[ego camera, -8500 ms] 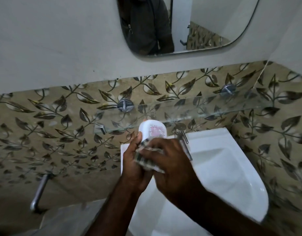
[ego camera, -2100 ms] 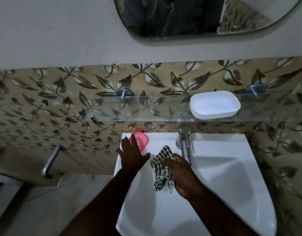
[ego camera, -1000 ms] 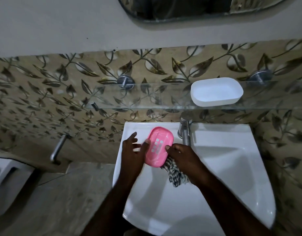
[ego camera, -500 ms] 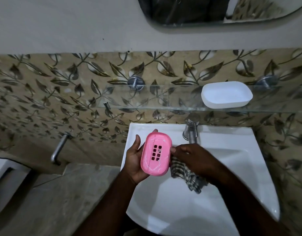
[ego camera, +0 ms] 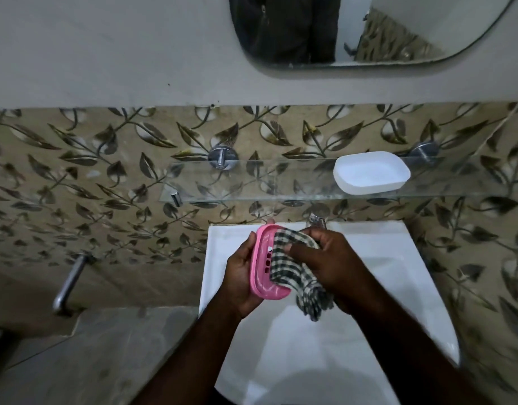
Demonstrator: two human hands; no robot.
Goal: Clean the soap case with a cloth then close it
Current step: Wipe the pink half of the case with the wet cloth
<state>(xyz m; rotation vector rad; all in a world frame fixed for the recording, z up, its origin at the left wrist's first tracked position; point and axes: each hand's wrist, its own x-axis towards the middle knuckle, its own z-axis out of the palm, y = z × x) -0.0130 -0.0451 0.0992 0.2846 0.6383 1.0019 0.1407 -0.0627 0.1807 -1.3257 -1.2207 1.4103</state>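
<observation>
Two bare hands meet over the far left corner of a white glazed ceramic basin (ego camera: 398,273). The left hand (ego camera: 240,276) cups an oval pink plastic soap tray (ego camera: 259,276) from behind, with its fingers curled round the rim. The tray is tilted on edge and a few small rectangular slots show in its smooth floor. The right hand (ego camera: 333,267) is bunched tight on a soft woven cloth in dark and white checks (ego camera: 292,264), pressing it into the tray. The cloth hides most of the tray's inside, and its loose end hangs below the hand. Farther off to the right, well apart from both hands, a white oval plastic tub (ego camera: 371,176) sits open on a clear glass shelf (ego camera: 251,182) fixed to glossy leaf-patterned tiles. Only the tip of a chrome tap (ego camera: 317,221) peeks above the right knuckles. A rounded mirror (ego camera: 398,30) is cut off at the top edge.
</observation>
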